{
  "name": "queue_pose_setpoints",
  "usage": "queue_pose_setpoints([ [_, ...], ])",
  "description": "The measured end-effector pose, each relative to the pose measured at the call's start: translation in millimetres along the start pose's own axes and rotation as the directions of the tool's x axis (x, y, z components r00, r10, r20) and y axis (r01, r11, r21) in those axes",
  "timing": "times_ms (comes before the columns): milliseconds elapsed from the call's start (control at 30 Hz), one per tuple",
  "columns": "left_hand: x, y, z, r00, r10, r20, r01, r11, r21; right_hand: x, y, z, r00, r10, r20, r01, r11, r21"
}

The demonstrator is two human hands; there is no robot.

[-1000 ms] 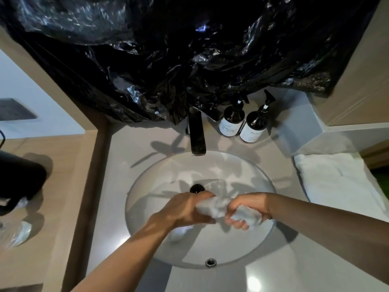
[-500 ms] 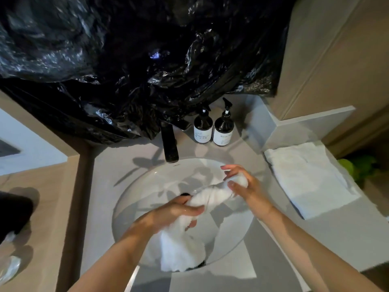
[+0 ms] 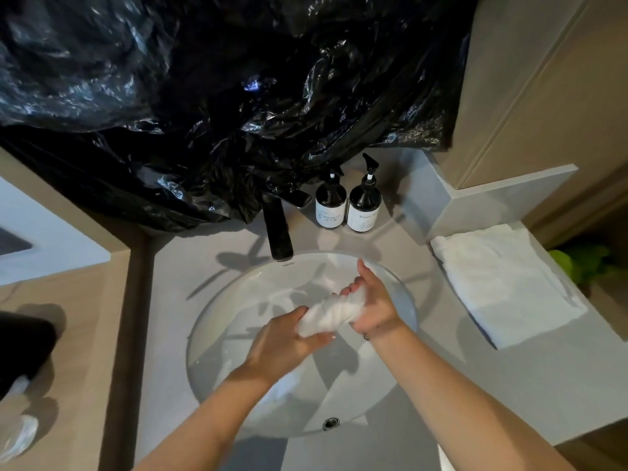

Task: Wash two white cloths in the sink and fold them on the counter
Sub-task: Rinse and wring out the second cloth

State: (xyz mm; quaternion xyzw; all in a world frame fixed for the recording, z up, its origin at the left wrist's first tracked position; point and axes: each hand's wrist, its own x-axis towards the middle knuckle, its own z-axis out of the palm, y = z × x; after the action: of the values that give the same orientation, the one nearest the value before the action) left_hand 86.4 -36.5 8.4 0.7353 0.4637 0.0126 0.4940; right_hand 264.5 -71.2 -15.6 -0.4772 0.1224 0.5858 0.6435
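Note:
A wet white cloth [image 3: 331, 312], twisted into a tight roll, is held over the round white sink [image 3: 217, 321]. My left hand [image 3: 285, 341] grips its lower left end. My right hand [image 3: 372, 302] grips the upper right end, with the index finger pointing away. A second white cloth [image 3: 506, 283] lies folded flat on the grey counter to the right of the sink. Below my left forearm a pale patch shows in the basin; I cannot tell whether it is cloth or a reflection.
A black faucet [image 3: 279, 229] stands behind the sink, with two dark pump bottles [image 3: 348, 205] to its right. Crumpled black plastic sheeting [image 3: 221, 96] hangs over the wall behind. A wooden ledge [image 3: 64, 334] with a dark object lies to the left. An overflow hole [image 3: 330, 423] sits at the basin's near rim.
The cloth's hanging tail has been gathered into a short twisted roll. My hands have come closer together and moved a little to the right over the basin.

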Motion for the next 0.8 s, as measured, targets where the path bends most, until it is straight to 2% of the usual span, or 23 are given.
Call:
queue_pose_setpoints([
  [100, 2.7, -3.1, 12.5, 0.991, 0.011, -0.134, 0.018, 0.977, 0.213, 20.2, 9.9, -0.3, 0.98, 0.085, -0.178, -0.099, 0.993, -0.066],
  [200, 13.6, -11.3, 20.0, 0.993, -0.005, -0.115, 0.046, 0.933, 0.357, 26.4, 25.1, 8.0, 0.909, 0.108, -0.402, -0.224, 0.941, -0.254],
  [300, 22.6, -24.6, 27.5, 0.996, -0.004, -0.093, 0.051, 0.854, 0.518, 30.3, 36.0, 3.4, 0.862, 0.091, -0.498, -0.271, 0.914, -0.301],
  [367, 25.8, -29.1, 31.0, 0.996, 0.006, -0.092, 0.044, 0.845, 0.533, 34.2, 34.5, -5.4, 0.896, 0.025, -0.444, -0.208, 0.906, -0.369],
  [400, 26.8, -30.1, 32.8, 0.996, 0.013, -0.092, 0.038, 0.846, 0.531, 33.8, 32.4, -6.2, 0.941, -0.015, -0.338, -0.171, 0.841, -0.513],
  [433, 28.4, -31.8, 34.7, 0.996, 0.01, -0.09, 0.04, 0.841, 0.54, 30.2, 31.4, -3.1, 0.961, 0.042, -0.275, -0.191, 0.82, -0.54],
  [467, 29.4, -32.4, 36.0, 0.996, 0.001, -0.088, 0.048, 0.834, 0.549, 29.0, 27.9, -3.8, 0.956, 0.097, -0.277, -0.236, 0.814, -0.531],
  [500, 30.4, -33.2, 36.9, 0.996, -0.016, -0.083, 0.059, 0.83, 0.555, 26.3, 26.7, -0.8, 0.957, 0.091, -0.276, -0.232, 0.812, -0.536],
  [533, 29.9, -33.5, 36.7, 0.997, -0.025, -0.076, 0.063, 0.831, 0.553, 20.7, 25.7, 1.7, 0.968, 0.044, -0.247, -0.192, 0.763, -0.617],
  [567, 29.8, -35.5, 36.1, 0.997, -0.042, -0.062, 0.069, 0.839, 0.54, 18.6, 24.3, 6.5, 0.973, 0.014, -0.232, -0.155, 0.781, -0.605],
  [600, 28.6, -36.4, 33.9, 0.997, -0.062, -0.043, 0.075, 0.863, 0.499, 19.4, 22.4, 7.2, 0.972, 0.01, -0.233, -0.127, 0.86, -0.495],
  [633, 28.1, -37.4, 30.3, 0.996, -0.088, -0.013, 0.084, 0.898, 0.432, 21.2, 18.3, 10.9, 0.954, 0.09, -0.286, -0.175, 0.942, -0.288],
  [667, 27.0, -37.1, 25.4, 0.995, -0.102, 0.024, 0.087, 0.934, 0.346, 25.4, 14.3, 8.2, 0.938, 0.151, -0.311, -0.22, 0.955, -0.199],
  [700, 26.7, -37.6, 20.7, 0.992, -0.109, 0.067, 0.088, 0.962, 0.257, 24.1, 5.5, 4.5, 0.944, 0.201, -0.26, -0.259, 0.942, -0.213],
  [733, 25.9, -36.5, 15.4, 0.988, -0.109, 0.109, 0.089, 0.982, 0.168, 19.4, -4.4, 1.2, 0.959, 0.219, -0.18, -0.272, 0.892, -0.362],
  [767, 26.0, -35.7, 10.8, 0.983, -0.109, 0.149, 0.097, 0.992, 0.086, 13.1, -12.6, -1.0, 0.974, 0.186, -0.129, -0.227, 0.797, -0.56],
  [800, 25.8, -33.6, 6.5, 0.977, -0.109, 0.181, 0.106, 0.994, 0.023, 7.9, -20.2, -7.2, 0.995, 0.077, -0.066, -0.101, 0.689, -0.717],
])
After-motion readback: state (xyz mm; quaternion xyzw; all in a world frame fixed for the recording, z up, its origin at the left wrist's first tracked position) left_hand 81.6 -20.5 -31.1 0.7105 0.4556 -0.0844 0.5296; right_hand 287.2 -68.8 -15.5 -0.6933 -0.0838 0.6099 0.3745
